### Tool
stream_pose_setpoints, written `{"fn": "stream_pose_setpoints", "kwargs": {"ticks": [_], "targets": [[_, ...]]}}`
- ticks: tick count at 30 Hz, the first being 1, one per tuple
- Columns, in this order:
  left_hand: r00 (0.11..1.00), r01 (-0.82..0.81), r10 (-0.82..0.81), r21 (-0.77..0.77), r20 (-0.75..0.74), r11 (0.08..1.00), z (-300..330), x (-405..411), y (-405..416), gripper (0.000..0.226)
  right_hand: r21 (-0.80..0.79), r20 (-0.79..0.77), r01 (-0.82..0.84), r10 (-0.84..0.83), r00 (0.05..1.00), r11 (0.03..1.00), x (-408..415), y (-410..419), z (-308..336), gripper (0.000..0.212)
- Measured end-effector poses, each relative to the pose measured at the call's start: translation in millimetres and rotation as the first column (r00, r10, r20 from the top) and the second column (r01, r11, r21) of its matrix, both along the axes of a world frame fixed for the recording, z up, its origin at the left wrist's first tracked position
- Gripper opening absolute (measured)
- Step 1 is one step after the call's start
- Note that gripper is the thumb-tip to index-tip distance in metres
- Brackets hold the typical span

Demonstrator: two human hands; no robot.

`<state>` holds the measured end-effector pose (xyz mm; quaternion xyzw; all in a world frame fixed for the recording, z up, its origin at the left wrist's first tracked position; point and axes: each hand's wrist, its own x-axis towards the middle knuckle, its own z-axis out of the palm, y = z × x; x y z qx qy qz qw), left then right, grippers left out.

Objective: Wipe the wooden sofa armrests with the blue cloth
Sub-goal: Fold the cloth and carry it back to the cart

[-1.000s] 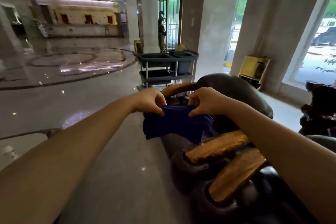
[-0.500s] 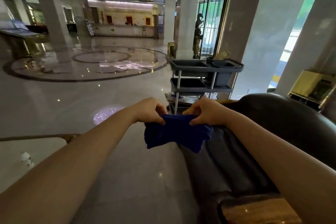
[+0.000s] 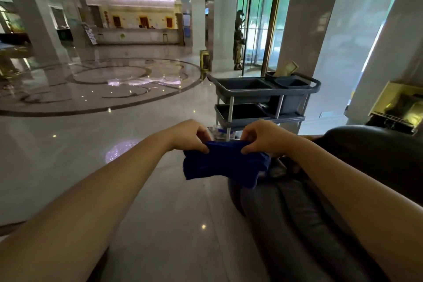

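Note:
I hold the blue cloth [image 3: 225, 162] stretched between both hands in front of me, above the edge of a dark leather sofa [image 3: 370, 158]. My left hand [image 3: 191, 134] pinches the cloth's upper left edge and my right hand [image 3: 263, 136] pinches its upper right edge. The cloth hangs loosely below my fingers. A thin strip of the wooden armrest [image 3: 307, 137] shows just behind my right wrist; the other wooden parts are out of view.
A grey two-shelf service cart [image 3: 263, 94] stands just beyond my hands. Polished marble floor [image 3: 91, 144] spreads to the left. White pillars, a revolving glass door with a person [image 3: 239, 39] beside it, and a gold bin [image 3: 398, 105] at right.
My view has lifted and turned left, so the wooden armrests seen lower right have dropped out of frame. Both hands keep the same grip on the cloth.

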<state>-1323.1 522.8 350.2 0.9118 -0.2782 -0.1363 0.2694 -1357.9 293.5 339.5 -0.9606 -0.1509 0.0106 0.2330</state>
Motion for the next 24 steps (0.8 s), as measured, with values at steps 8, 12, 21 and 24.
{"fn": "stream_pose_setpoints", "kwargs": {"ticks": [8, 12, 21, 24], "targets": [[1.000, 0.009, -0.009, 0.029, 0.008, 1.000, -24, 172, -17, 0.020, -0.032, -0.013, 0.009, -0.009, 1.000, 0.999, 173, -12, -23, 0.019], [1.000, -0.010, 0.010, 0.036, 0.014, 0.999, -15, 268, -28, 0.021, -0.026, 0.006, 0.029, -0.029, 1.000, 0.999, 280, -23, -18, 0.018], [0.998, -0.011, 0.011, 0.001, 0.055, 1.000, -6, 480, -28, 0.022, -0.020, 0.017, 0.024, -0.024, 1.000, 1.000, 492, -24, -8, 0.024], [0.999, 0.006, -0.006, -0.004, 0.052, 1.000, -14, 557, -31, 0.020, -0.036, 0.027, 0.047, -0.046, 0.999, 0.998, 561, -25, -12, 0.021]]}}
